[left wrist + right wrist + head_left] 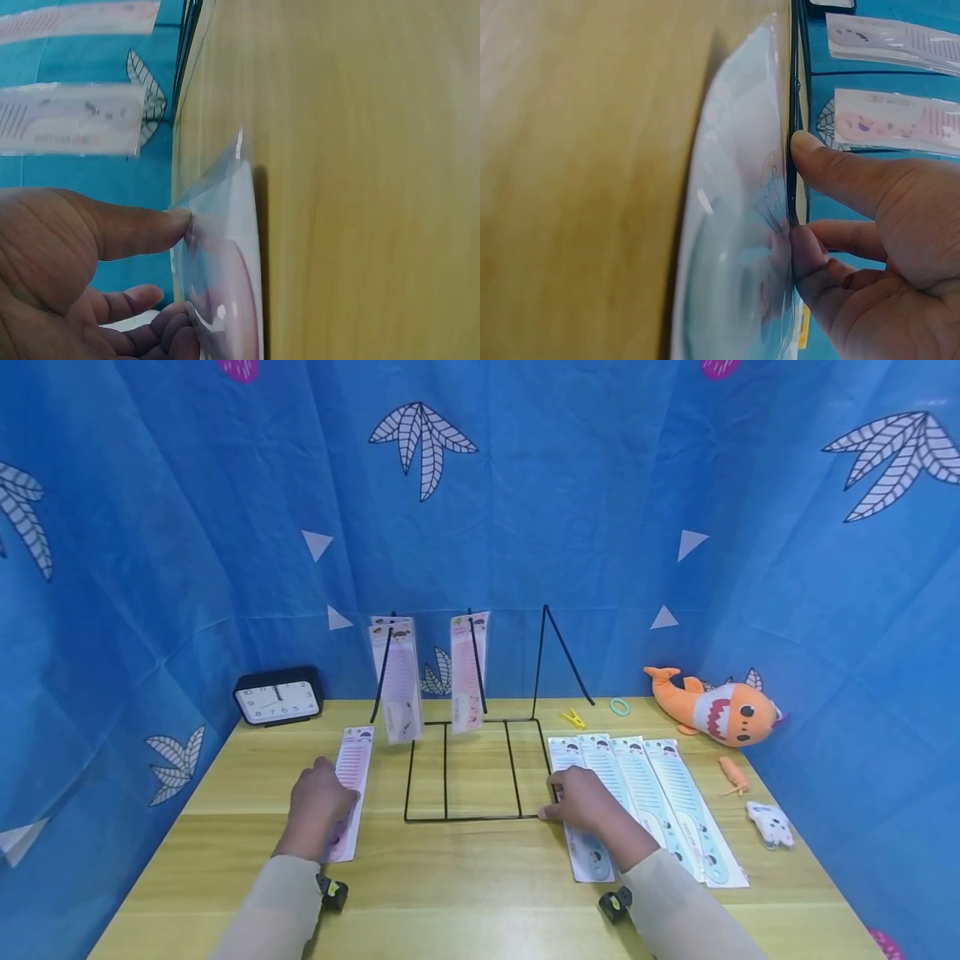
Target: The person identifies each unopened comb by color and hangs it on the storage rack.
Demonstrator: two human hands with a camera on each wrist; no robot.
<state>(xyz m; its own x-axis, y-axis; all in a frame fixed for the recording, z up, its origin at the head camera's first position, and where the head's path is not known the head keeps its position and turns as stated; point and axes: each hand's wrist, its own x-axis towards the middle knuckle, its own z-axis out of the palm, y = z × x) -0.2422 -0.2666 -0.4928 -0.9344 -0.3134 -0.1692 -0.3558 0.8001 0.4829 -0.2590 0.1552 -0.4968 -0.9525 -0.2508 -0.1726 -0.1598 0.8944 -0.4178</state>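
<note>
My left hand (pixel 318 802) is over a pink comb in a clear packet (pixel 352 760), flat at the table's left. In the left wrist view, the thumb and curled fingers pinch the packet (pixel 221 285) at its edges. My right hand (pixel 585 802) is at the front right corner of a black wire rack (pixel 480 817). Its thumb and fingers hold the base wire (pixel 795 187), beside a blue comb packet (pixel 735 247). Several blue comb packets (pixel 660 802) lie side by side under and right of that hand. Purple comb packets (pixel 401 685) and a pink comb packet (pixel 467 677) hang on the rack.
A black clock (pixel 278 697) stands at the back left. On the right are a yellow clip (pixel 573 719), a green ring (pixel 619 707), an orange plush shark (pixel 716 708), a small orange toy (pixel 733 774) and a white toy (pixel 770 824). A blue curtain (pixel 480 543) surrounds the table.
</note>
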